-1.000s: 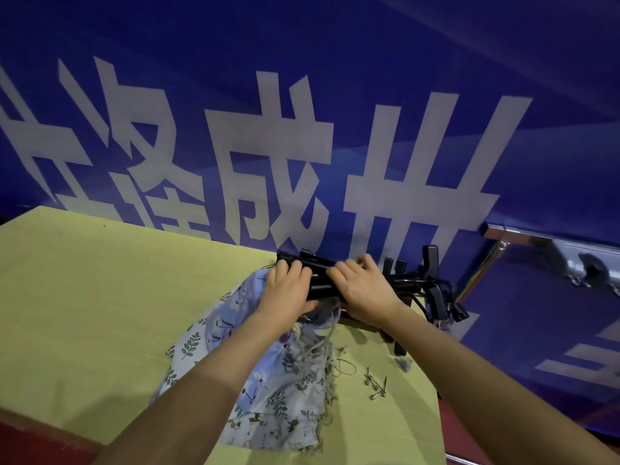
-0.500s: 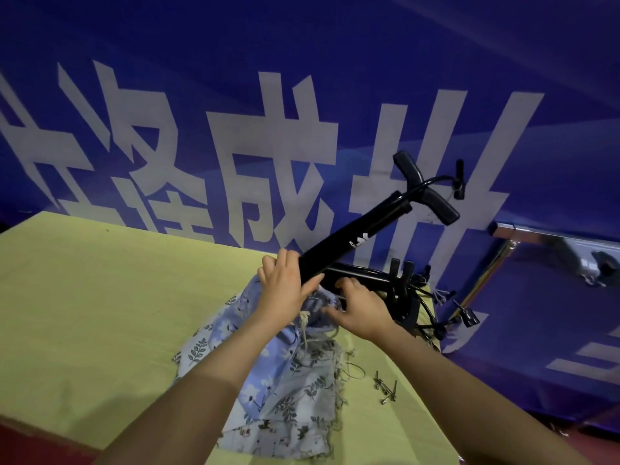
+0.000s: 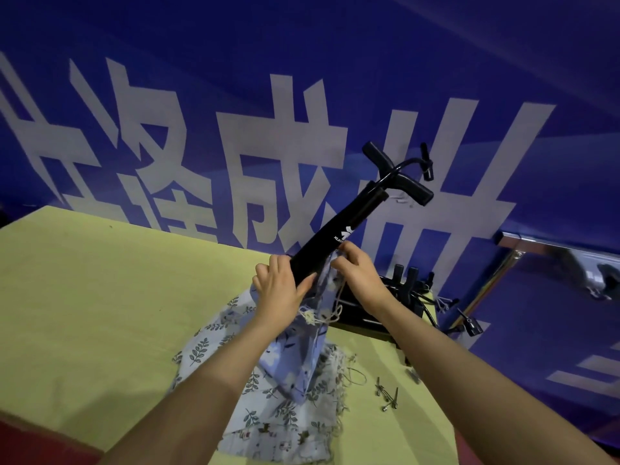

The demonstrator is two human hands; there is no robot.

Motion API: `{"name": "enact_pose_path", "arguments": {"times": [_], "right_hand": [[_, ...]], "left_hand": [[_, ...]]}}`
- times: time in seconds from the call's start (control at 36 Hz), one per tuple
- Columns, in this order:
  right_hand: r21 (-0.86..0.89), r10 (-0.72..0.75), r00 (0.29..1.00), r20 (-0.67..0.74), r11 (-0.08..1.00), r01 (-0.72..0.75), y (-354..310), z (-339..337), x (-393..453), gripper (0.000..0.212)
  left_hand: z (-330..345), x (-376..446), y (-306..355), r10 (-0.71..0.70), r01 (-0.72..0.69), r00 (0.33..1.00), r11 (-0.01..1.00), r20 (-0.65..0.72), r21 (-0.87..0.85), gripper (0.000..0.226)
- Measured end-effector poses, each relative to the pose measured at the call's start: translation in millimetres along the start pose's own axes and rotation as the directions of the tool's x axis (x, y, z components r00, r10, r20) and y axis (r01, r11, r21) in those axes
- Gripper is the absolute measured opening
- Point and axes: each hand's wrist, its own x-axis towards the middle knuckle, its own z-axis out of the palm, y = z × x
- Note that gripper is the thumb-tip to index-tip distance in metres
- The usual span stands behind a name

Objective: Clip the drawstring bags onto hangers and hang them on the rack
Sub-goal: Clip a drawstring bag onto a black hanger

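White "成" on blue banner (image 3: 335, 78); partial "XUN" on black hanger (image 3: 339, 236).

Your left hand (image 3: 280, 290) now tilts the black hanger (image 3: 339, 239) steeply up toward the upper right of the frame, off the pile. Your right hand (image 3: 360, 276) has left the other hangers (image 3: 402, 297) and pinches the lifted blue bag (image 3: 312, 330) against the bar's lower end.

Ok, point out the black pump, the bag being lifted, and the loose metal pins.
black pump (image 3: 339, 241), head view, middle of barrel
lifted bag (image 3: 295, 357), head view, hanging fabric
metal pins (image 3: 389, 396), head view, cluster's middle
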Motion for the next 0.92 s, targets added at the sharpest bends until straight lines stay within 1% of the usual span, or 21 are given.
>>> {"name": "enact_pose_path", "arguments": {"times": [0.06, 0.14, 0.19, 0.25, 0.31, 0.36, 0.42, 0.47, 0.53, 0.58, 0.64, 0.69, 0.75, 0.81, 0.86, 0.92], "right_hand": [[0.036, -0.007, 0.999, -0.04, 0.999, 0.009, -1, 3, 0, 0.029], [0.1, -0.003, 0.986, -0.169, 0.995, 0.02, -1, 8, 3, 0.029], [0.082, -0.033, 0.979, -0.203, 0.995, 0.051, 0, 8, 4, 0.026], [0.043, -0.053, 0.978, -0.202, 0.997, 0.063, 4, 6, 5, 0.024], [-0.028, -0.053, 0.98, -0.193, 0.998, 0.048, 11, 3, 6, 0.025], [-0.15, -0.064, 0.98, -0.186, 0.988, 0.036, 19, 1, 7, 0.024], [-0.265, -0.083, 0.98, -0.18, 0.964, 0.033, 25, 2, 7, 0.024], [-0.38, -0.094, 0.981, -0.169, 0.925, 0.023, 26, 4, 7, 0.032], [-0.483, -0.123, 0.978, -0.167, 0.875, 0.028, 27, 6, 6, 0.04], [-0.569, -0.159, 0.976, -0.15, 0.821, 0.046, 27, 9, 5, 0.043], [-0.622, -0.168, 0.978, -0.121, 0.781, 0.057, 27, 13, 3, 0.038], [-0.653, -0.167, 0.982, -0.087, 0.754, 0.071, 27, 17, 1, 0.036], [-0.673, -0.17, 0.984, -0.057, 0.735, 0.088, 27, 19, 0, 0.038], [-0.682, -0.158, 0.987, -0.023, 0.724, 0.1, 28, 21, -1, 0.04], [-0.695, -0.135, 0.991, 0.01, 0.711, 0.103, 28, 23, -1, 0.038], [-0.724, -0.113, 0.993, 0.04, 0.682, 0.107, 29, 26, 0, 0.035]], "left_hand": [[-1, 1, 1, 0.003, -0.003, 1.0, 1.0, 0.007, -0.009, 0.044], [-4, 3, 3, 0.022, -0.022, 0.999, 1.0, 0.023, -0.015, 0.044], [-6, 3, 3, 0.033, -0.03, 0.999, 0.998, 0.041, -0.053, 0.046], [-10, 3, 3, 0.047, -0.04, 0.997, 0.993, 0.065, -0.114, 0.044], [-16, 4, 3, 0.067, -0.055, 0.996, 0.984, 0.06, -0.171, 0.037], [-22, 7, 6, 0.072, -0.064, 0.997, 0.976, 0.032, -0.21, 0.036], [-28, 10, 9, 0.081, -0.078, 0.997, 0.967, 0.005, -0.241, 0.039], [-33, 14, 14, 0.096, -0.1, 0.995, 0.952, -0.029, -0.288, 0.045], [-38, 14, 17, 0.093, -0.113, 0.993, 0.922, -0.073, -0.369, 0.053], [-42, 13, 19, 0.107, -0.154, 0.985, 0.889, -0.132, -0.431, 0.06], [-43, 12, 18, 0.17, -0.253, 0.959, 0.874, -0.226, -0.414, 0.063], [-45, 11, 15, 0.239, -0.34, 0.929, 0.854, -0.283, -0.393, 0.07], [-48, 10, 11, 0.291, -0.386, 0.913, 0.842, -0.285, -0.377, 0.077], [-50, 10, 10, 0.349, -0.428, 0.896, 0.845, -0.275, -0.321, 0.078], [-52, 9, 10, 0.386, -0.442, 0.889, 0.863, -0.245, -0.245, 0.074], [-53, 8, 12, 0.391, -0.428, 0.897, 0.885, -0.204, -0.184, 0.067]]}}
